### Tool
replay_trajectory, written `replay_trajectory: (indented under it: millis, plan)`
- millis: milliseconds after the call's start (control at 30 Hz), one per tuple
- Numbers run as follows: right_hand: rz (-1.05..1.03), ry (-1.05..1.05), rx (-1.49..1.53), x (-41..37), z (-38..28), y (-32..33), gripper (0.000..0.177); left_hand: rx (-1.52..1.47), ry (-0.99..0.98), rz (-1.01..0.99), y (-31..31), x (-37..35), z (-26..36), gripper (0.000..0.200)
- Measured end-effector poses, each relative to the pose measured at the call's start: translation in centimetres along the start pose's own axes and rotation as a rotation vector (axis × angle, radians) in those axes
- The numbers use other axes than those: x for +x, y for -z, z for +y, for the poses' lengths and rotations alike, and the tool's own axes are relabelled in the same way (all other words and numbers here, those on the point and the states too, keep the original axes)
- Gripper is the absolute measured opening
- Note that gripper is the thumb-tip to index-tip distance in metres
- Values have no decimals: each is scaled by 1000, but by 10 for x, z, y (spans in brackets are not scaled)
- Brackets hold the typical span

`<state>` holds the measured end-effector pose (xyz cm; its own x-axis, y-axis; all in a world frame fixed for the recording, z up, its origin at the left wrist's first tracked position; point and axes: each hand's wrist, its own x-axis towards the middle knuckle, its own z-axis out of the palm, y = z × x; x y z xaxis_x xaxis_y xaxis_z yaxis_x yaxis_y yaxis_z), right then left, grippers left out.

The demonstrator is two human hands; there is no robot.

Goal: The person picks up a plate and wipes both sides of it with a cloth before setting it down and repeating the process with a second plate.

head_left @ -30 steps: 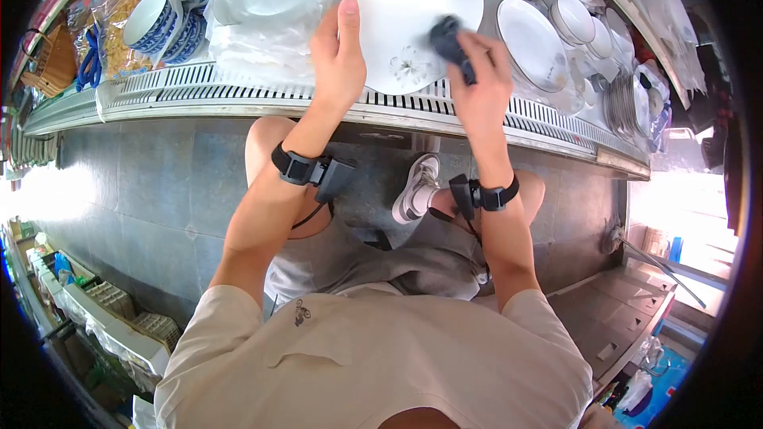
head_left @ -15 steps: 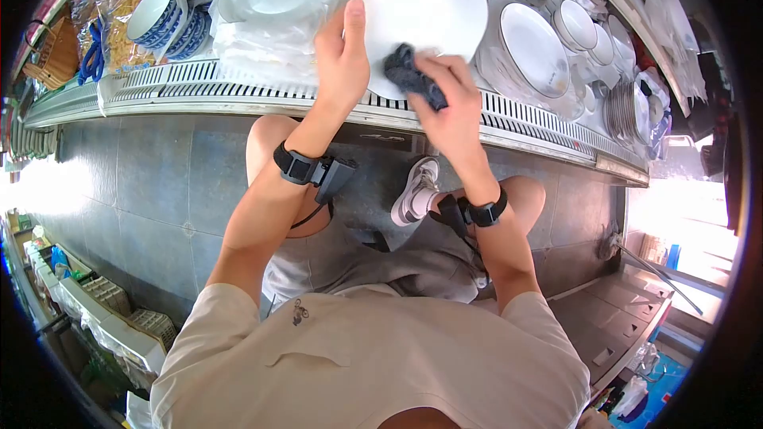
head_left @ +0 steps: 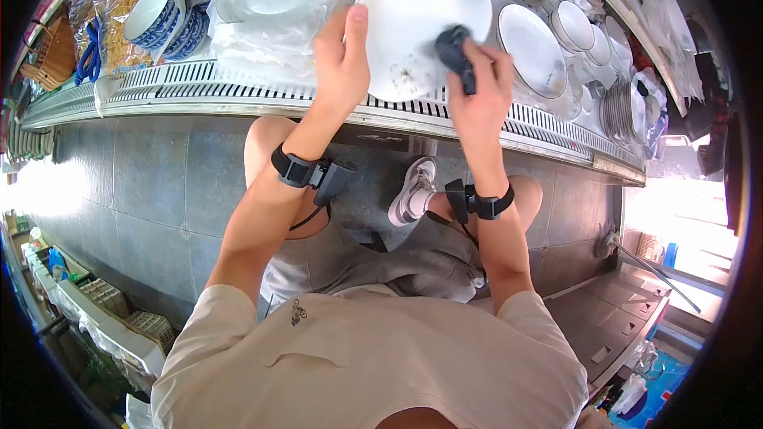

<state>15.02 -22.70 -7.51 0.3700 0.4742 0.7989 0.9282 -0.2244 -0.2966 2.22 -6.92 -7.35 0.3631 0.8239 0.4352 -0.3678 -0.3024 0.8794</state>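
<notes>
Slatted metal shelf [head_left: 199, 83], crowded: blue-and-white bowls [head_left: 155, 16] at left, plastic-wrapped dishes [head_left: 270, 8] just beside, white plates [head_left: 534, 48] and small white bowls [head_left: 574, 20] toward the right.

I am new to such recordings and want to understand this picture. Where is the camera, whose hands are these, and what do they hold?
The camera sits on a person's head and looks down, so you see their own shirt, knees and two bare hands. The left hand grips a white plate by its rim. The right hand presses a dark cloth against the plate's face. Each wrist wears a black band. In front runs a metal shelf full of crockery: blue-patterned bowls at the left, other plates at the right.
</notes>
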Motion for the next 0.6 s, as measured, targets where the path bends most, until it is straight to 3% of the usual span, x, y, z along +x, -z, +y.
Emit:
replay_trajectory:
  millis: [100,267,400,600]
  plan:
    - [-299,-146,84,-19,-22,-5,50,127,23,-9,9,0,2,44]
    - [-316,-74,327,-18,-29,-11,50,210,-15,-38,4,-2,0,48]
    - [-311,-24,513,-6,-41,-12,50,90,-14,34,-1,-4,-4,49]
    - [-319,-100,523,-8,-40,-14,50,47,58,31,-1,-2,-2,50]
